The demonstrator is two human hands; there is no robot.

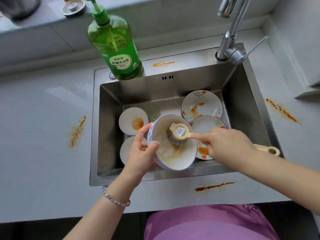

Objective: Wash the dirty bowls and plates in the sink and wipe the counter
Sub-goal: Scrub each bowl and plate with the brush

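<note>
My right grip covers the middle of the brush handle, and together with the bowl it hides much of the nearer plate. My left grip hides most of the small bowl beneath it. The top edge cuts off the tap spout and a blurred dark container, and the sticker above the scrubbing end is too small to read.
</note>
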